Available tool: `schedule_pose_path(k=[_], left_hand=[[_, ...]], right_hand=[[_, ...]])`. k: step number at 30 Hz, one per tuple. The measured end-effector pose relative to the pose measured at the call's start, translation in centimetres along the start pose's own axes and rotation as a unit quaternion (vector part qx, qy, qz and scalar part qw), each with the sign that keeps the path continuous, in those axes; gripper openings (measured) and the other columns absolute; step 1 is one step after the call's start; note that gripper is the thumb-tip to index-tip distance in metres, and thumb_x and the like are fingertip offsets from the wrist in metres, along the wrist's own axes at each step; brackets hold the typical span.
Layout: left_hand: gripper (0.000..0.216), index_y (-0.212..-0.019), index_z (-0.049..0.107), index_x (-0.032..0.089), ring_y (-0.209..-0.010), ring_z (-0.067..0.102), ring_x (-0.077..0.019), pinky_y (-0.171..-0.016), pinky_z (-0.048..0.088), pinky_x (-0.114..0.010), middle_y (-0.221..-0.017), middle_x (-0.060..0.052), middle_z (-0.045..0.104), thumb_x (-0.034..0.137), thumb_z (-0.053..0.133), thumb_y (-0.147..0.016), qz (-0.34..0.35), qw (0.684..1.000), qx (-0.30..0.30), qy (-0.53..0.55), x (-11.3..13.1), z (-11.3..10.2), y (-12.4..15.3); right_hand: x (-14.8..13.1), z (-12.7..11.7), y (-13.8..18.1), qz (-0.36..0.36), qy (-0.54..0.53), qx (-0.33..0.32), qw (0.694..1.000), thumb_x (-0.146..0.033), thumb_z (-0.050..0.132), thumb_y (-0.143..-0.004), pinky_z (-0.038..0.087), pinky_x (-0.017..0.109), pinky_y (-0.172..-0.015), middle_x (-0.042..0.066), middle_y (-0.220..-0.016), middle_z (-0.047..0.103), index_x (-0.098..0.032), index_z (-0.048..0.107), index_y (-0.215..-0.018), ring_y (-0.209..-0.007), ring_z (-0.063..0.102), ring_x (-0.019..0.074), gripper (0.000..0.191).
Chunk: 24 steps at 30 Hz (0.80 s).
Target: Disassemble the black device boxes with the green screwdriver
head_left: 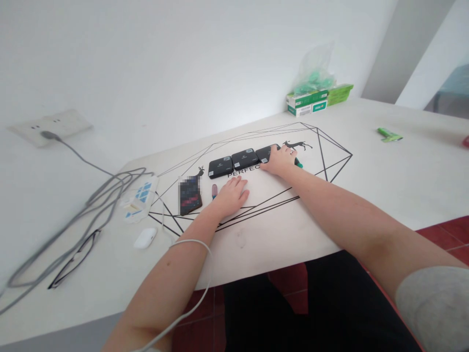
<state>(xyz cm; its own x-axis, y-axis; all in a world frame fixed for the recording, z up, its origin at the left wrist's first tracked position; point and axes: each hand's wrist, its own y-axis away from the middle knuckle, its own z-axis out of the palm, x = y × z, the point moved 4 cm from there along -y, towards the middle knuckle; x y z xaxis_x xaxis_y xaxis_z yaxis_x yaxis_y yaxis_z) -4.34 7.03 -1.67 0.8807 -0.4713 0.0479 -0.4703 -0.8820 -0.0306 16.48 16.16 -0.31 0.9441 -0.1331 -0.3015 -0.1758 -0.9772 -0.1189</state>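
Note:
Three flat black square boxes lie side by side in a row on the white table: a left one (221, 167), a middle one (245, 159) and a right one (263, 153). My right hand (281, 160) grips the right box, thumb at its near edge and fingers over its top, covering part of it. A dark tool with a green end (299, 165) shows partly beside that hand. My left hand (231, 196) lies flat on the table below the row, fingers stretched out. Left of it is a small screwdriver-like tool with a pinkish handle (214, 190), partly hidden.
A phone (189, 195) lies left of the tools. Further left are a white earphone case (145, 238), a power strip (141, 200), grey cable (104, 190) and glasses (75, 259). Green-and-white boxes (308, 100) stand by the wall; a green packet (389, 135) lies right.

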Motion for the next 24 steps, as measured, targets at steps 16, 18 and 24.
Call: schedule_pose_path(k=[16,18,24], left_hand=[[0.054,-0.154,0.047,0.015,-0.156,0.036,-0.0345,-0.126,0.029,-0.06,-0.168,-0.018,0.039,0.04,0.034,-0.108,-0.023,1.0,-0.017,-0.001,0.4,-0.4,0.3],[0.054,-0.154,0.047,0.014,-0.156,0.036,-0.0343,-0.127,0.029,-0.059,-0.168,-0.019,0.039,0.039,0.033,-0.108,-0.02,1.0,-0.017,0.0,0.4,-0.4,0.2],[0.053,-0.154,0.048,0.015,-0.156,0.037,-0.0344,-0.126,0.03,-0.059,-0.168,-0.018,0.039,0.038,0.034,-0.108,-0.029,0.999,-0.021,-0.001,0.7,-0.7,0.3]], right_hand=[[-0.3,-0.7,0.4,0.001,0.01,0.004,1.0,-0.064,0.07,-0.077,0.026,0.061,-0.113,0.031,-0.145,0.053,-0.011,0.048,-0.141,-0.136,0.049,0.0467,0.086],[0.0,-0.9,0.0,0.009,-0.01,0.019,1.0,-0.064,0.07,-0.075,0.029,0.058,-0.112,0.03,-0.14,0.057,-0.01,0.05,-0.137,-0.133,0.052,0.0455,0.084],[0.8,-1.8,-1.1,0.05,-0.109,0.044,0.992,-0.065,0.067,-0.075,0.036,0.056,-0.109,0.028,-0.132,0.065,-0.012,0.055,-0.13,-0.128,0.057,0.0449,0.078]])
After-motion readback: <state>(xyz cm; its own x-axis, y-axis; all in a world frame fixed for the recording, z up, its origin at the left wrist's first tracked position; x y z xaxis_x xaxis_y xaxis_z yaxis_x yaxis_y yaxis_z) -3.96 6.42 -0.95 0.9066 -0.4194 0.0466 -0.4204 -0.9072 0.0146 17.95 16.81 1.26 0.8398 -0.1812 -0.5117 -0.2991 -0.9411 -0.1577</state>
